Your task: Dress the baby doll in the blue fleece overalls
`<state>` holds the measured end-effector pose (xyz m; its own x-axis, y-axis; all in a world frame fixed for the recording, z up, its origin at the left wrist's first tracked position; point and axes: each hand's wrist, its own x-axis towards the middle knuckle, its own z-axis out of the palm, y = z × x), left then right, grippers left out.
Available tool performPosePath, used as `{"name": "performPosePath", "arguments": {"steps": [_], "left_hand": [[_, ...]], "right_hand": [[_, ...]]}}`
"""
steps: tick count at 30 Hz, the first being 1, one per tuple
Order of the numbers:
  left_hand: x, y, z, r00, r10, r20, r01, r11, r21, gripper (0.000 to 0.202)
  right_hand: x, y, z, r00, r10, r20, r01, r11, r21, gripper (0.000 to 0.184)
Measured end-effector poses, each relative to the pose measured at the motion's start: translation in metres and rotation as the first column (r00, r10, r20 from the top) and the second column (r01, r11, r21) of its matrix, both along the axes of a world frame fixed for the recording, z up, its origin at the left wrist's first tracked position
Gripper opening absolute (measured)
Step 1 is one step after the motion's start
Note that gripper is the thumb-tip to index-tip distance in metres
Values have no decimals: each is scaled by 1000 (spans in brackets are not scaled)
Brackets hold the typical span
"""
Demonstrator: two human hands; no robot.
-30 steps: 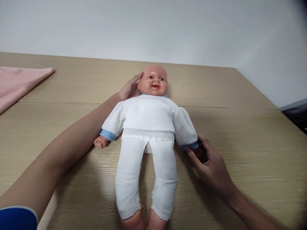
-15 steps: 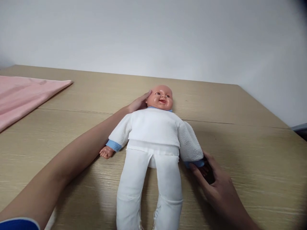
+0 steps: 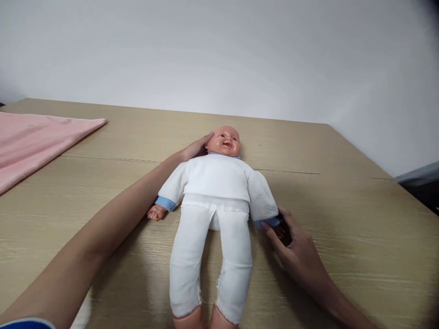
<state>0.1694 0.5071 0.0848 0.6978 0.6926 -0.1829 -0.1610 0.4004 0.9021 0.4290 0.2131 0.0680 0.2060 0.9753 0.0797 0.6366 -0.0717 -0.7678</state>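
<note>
Head view shows a baby doll (image 3: 216,180) on its back on the wood-grain table (image 3: 350,210), between the two hands. The left hand (image 3: 194,150) cups its head, but hidden fingers mean I cannot tell how tightly; the right hand (image 3: 297,249), curled with a gap, loosely holds its blue cuff (image 3: 269,222). This seems a steadying step, and moving on calls for gentle head support.

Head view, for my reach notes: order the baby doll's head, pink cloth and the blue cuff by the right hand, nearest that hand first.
1. Blue cuff, at the right hand.
2. Baby doll's head, against the left hand.
3. Pink cloth, at the picture's left edge.
</note>
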Motion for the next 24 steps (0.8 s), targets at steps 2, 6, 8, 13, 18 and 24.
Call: {"name": "performPosePath", "arguments": {"steps": [2, 6, 8, 13, 18, 24], "left_hand": [[-3, -5, 7, 999, -22, -33, 23, 999, 38, 76], [-13, -17, 27, 912, 257, -320, -149, 934, 326, 58], [-18, -27, 40, 790, 465, -400, -249, 839, 483, 43], [-4, -97, 84, 603, 741, -296, -272, 539, 797, 34], [9, -262, 100, 805, 571, -157, -91, 382, 920, 23], [-45, -443, -8, 927, 205, -314, 191, 460, 867, 17]], "right_hand": [[0, 1, -2, 1000, -1, 8, 1, 1000, 7, 61], [0, 2, -4, 999, 23, 26, -24, 999, 40, 59], [0, 3, -6, 998, 15, 62, -21, 995, 95, 58], [-2, 7, -10, 998, -19, 61, 1, 959, 284, 68], [-7, -18, 26, 996, -92, -2, 87, 936, 342, 60], [0, -157, -3, 923, -310, 227, 58, 695, 716, 20]]}}
